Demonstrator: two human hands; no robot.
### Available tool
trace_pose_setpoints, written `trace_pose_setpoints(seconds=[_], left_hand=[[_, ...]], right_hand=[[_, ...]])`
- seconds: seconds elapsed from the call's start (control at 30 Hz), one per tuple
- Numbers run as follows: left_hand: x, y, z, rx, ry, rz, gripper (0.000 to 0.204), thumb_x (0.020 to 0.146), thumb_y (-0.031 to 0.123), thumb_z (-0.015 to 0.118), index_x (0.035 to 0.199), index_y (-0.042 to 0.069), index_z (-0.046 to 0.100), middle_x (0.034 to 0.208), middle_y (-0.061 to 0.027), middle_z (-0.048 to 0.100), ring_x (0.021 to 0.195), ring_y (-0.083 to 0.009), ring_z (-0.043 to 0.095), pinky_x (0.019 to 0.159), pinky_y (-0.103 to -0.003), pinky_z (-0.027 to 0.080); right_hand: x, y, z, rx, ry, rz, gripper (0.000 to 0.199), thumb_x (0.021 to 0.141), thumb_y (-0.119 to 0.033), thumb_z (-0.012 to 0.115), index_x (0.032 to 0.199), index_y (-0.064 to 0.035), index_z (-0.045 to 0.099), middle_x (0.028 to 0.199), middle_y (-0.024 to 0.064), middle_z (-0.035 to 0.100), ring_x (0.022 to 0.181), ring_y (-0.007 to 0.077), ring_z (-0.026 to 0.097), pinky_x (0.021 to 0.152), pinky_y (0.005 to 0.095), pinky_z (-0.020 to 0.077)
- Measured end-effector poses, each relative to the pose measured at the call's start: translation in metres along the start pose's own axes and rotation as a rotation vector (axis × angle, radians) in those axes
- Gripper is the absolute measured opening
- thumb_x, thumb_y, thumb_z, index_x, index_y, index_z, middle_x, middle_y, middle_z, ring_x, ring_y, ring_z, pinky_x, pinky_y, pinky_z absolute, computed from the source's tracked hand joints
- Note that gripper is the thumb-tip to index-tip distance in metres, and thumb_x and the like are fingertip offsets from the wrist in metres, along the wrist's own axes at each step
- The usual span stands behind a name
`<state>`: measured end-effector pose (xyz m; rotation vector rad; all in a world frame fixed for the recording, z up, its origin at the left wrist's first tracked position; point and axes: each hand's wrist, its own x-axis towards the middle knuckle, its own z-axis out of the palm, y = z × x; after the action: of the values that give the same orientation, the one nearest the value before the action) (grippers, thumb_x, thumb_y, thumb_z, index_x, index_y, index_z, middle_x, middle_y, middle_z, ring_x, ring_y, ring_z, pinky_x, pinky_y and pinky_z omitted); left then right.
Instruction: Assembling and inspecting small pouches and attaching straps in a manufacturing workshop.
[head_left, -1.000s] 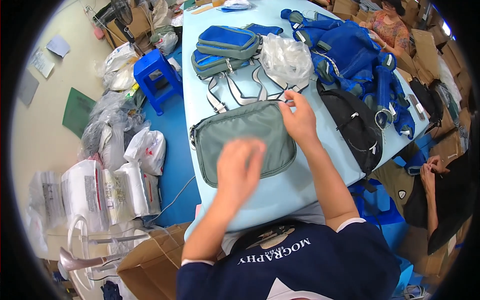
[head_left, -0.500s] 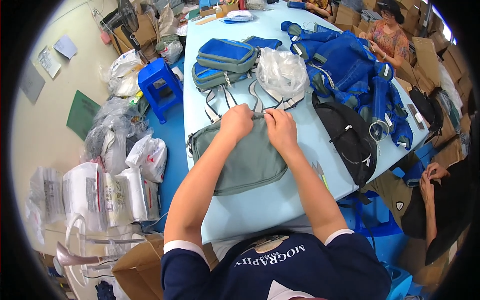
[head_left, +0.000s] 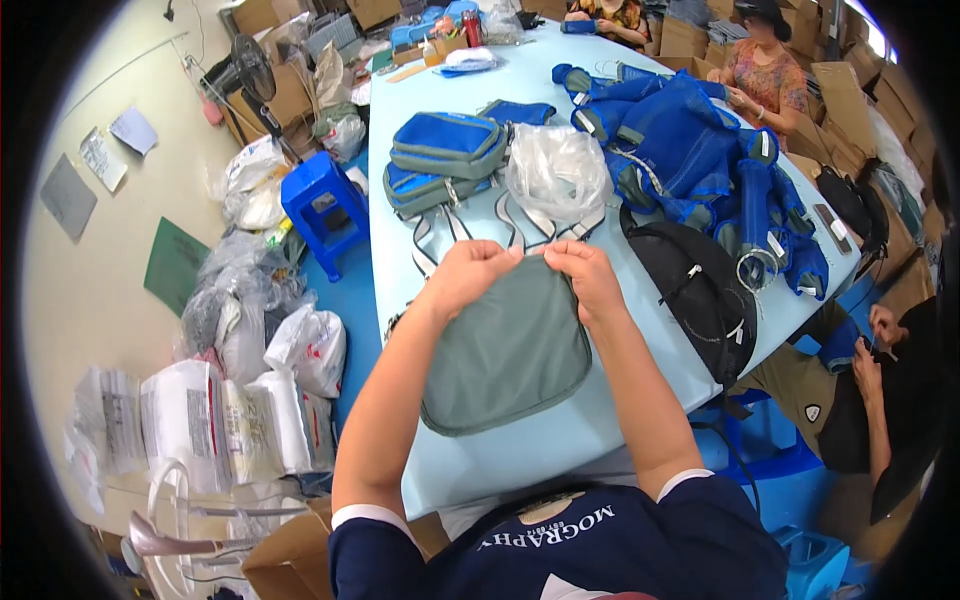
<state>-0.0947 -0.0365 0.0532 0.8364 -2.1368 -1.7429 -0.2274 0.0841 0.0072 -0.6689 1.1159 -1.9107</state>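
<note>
A grey-green fabric bag [head_left: 508, 350] hangs flat between my hands, its lower part over the table's near end. My left hand [head_left: 473, 278] is closed in a pinch on the bag's top edge. Close beside it, my right hand [head_left: 584, 278] pinches the same edge near the top right corner. Black-and-white striped straps [head_left: 508, 222] lie just beyond my fingers, and a buckle shows partly beside my left forearm. The bag's far face is hidden.
Stacked blue-and-grey bags [head_left: 447, 150], a clear plastic bag [head_left: 555, 172], a blue mesh pile [head_left: 680, 140] and a black bag [head_left: 688, 285] lie on the pale table [head_left: 530, 70]. A blue stool [head_left: 323, 205] stands left. Co-workers sit at right and far right.
My hands have come nearer to me and closer together along the bag's edge. The bag is lifted and now shows a flatter, more upright face.
</note>
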Motion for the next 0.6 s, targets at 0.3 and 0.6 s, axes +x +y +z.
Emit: trace_pose_setpoints(seconds=[0.3,0.6], left_hand=[[-0.006,0.014,0.02,-0.064,-0.023,-0.1,0.024,0.084,0.02,0.059,0.08,-0.002,0.065,0.072,-0.016,0.063,0.066,-0.0244,0.061,0.064,-0.033,0.047],[-0.009,-0.02,-0.026,0.674,0.425,0.552,0.016,0.082,0.016,0.061,0.082,0.001,0.065,0.081,-0.0134,0.062,0.077,-0.0276,0.057,0.069,-0.035,0.045]], right_hand=[[-0.008,0.005,-0.004,0.225,-0.001,0.078,0.015,0.079,0.0,0.058,0.094,0.0006,0.06,0.08,0.0052,0.062,0.072,0.0115,0.059,0.07,0.0229,0.0479],[0.005,0.021,-0.024,0.18,-0.024,0.121,0.01,0.085,-0.009,0.057,0.091,-0.0016,0.06,0.082,0.0032,0.061,0.071,0.0113,0.059,0.068,0.0242,0.048]])
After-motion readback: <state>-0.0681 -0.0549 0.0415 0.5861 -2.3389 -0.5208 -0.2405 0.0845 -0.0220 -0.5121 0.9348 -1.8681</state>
